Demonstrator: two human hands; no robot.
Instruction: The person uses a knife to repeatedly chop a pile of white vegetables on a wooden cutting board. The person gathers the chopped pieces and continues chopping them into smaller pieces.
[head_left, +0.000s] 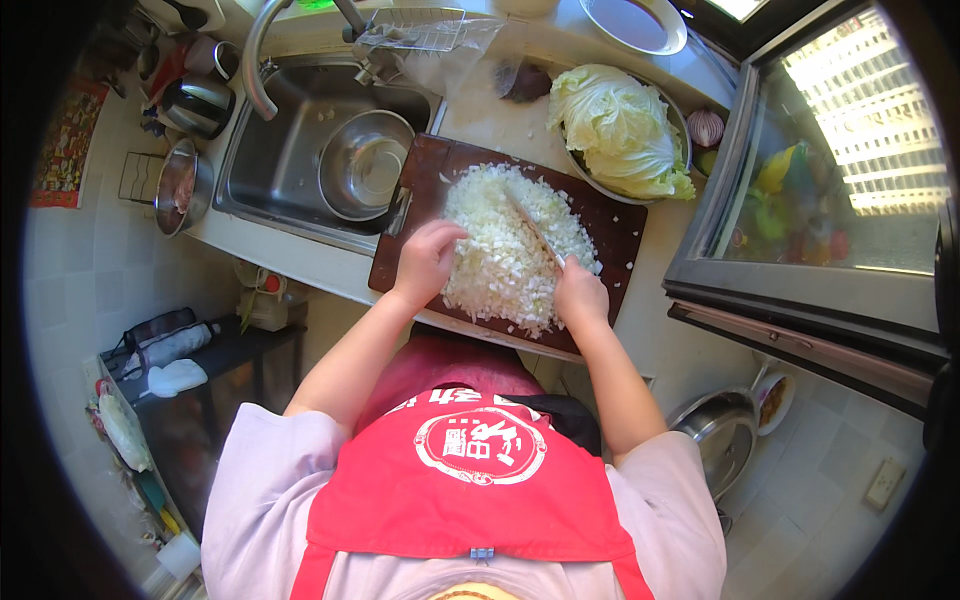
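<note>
A dark brown cutting board (420, 176) lies on the counter beside the sink, bearing a broad heap of chopped pale cabbage (495, 247). My right hand (582, 294) is closed around the handle of a kitchen knife (534, 225), whose blade points away from me and stands edge-down in the heap. Bits of cabbage cling to the blade. At the heap's left edge my left hand (429, 259) hovers or rests with its fingers curled; whether it pinches anything cannot be made out. Loose bits are scattered on the board's right side.
Left of the board, the sink (277, 157) holds a steel bowl (365, 165) under a curved faucet (259, 67). Cabbage leaves (619, 131) fill a bowl behind the board, near a cut red onion (705, 127). An open window frame (697, 247) juts in at right. A metal bowl with meat (178, 191) stands far left.
</note>
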